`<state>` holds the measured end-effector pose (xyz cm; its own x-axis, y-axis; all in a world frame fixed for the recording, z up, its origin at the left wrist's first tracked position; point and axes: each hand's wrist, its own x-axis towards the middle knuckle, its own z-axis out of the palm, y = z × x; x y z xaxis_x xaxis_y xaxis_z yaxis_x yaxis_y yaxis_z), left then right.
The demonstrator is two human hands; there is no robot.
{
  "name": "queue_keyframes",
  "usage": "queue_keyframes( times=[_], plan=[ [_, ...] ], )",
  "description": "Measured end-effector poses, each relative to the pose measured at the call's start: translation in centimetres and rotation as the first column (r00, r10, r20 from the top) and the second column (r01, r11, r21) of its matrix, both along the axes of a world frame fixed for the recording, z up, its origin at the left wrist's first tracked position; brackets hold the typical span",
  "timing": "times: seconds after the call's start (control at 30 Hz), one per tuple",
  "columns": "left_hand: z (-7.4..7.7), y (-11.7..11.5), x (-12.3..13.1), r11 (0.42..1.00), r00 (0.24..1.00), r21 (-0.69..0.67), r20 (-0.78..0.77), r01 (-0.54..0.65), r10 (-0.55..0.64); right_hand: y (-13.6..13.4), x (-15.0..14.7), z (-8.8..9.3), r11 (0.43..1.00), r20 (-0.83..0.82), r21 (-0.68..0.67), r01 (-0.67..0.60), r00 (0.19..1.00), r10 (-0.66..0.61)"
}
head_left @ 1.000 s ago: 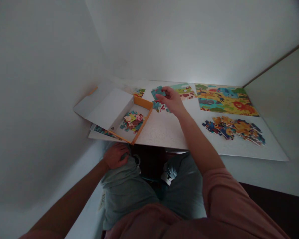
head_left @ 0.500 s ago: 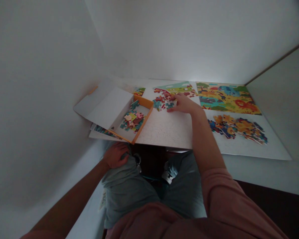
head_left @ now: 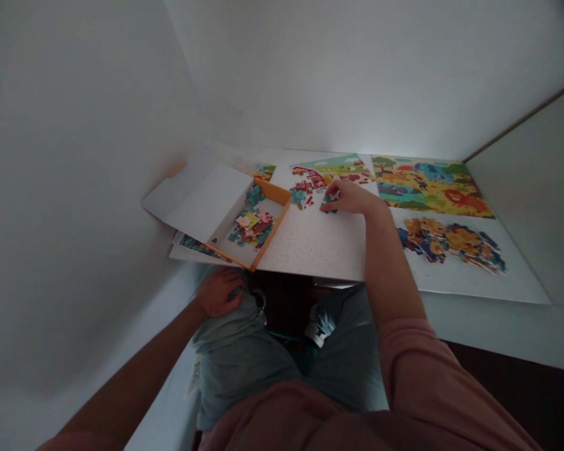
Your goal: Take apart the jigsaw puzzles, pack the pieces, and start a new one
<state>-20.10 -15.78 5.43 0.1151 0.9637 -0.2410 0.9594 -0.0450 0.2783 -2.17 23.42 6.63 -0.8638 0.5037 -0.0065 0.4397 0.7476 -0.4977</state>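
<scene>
My right hand (head_left: 352, 196) is over the table, its thumb and fingers closed on a teal puzzle piece (head_left: 329, 203) low over the white top. Just left of it lie loose teal and red puzzle pieces (head_left: 299, 196). Behind the fingers is a farm picture (head_left: 331, 168) with a red barn, partly hidden by the hand. My left hand (head_left: 220, 292) rests on my left knee with its fingers spread and nothing in it. To the left, an orange-rimmed box (head_left: 271, 237) stands with its lid up and a heap of puzzle pieces (head_left: 254, 227) inside.
On the right lies a yellow animal picture (head_left: 427, 183), with a pile of orange and blue puzzle pieces (head_left: 451, 241) in front of it. Under the box a printed sheet (head_left: 197, 244) sticks out at the table's left edge. Walls (head_left: 310, 75) stand behind and at the left.
My right hand has moved slightly right, and the teal puzzle piece has come along, away from the other loose pieces. My left hand stays on the knee.
</scene>
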Motion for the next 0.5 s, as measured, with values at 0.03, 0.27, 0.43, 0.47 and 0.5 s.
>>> queue_keyframes(
  times=[0.03,0.27,0.43,0.47,0.5],
  plan=[
    [0.0,0.0,0.0,1.000,1.000,0.001,-0.001,-0.002,0.002,0.0,0.1,0.0,1.000,-0.023,-0.026,0.016,1.000,-0.017],
    [0.3,0.0,0.0,1.000,0.999,0.006,0.029,-0.018,0.018,-2.4,-2.7,0.6,0.906,-0.525,-0.420,-0.045,0.827,-0.202],
    [0.4,0.1,0.1,1.000,0.998,0.000,0.056,-0.027,0.027,-7.1,-5.5,1.6,0.808,-0.569,-0.533,-0.249,0.813,-0.124],
    [0.4,0.1,0.1,1.000,0.998,0.000,0.059,-0.029,0.029,-7.5,-5.7,1.6,0.820,-0.541,-0.517,-0.247,0.836,-0.089],
    [0.3,0.1,0.0,1.000,0.998,0.002,0.062,-0.030,0.030,-7.6,-5.7,1.5,0.855,-0.514,-0.476,-0.206,0.854,-0.080]
  ],
)
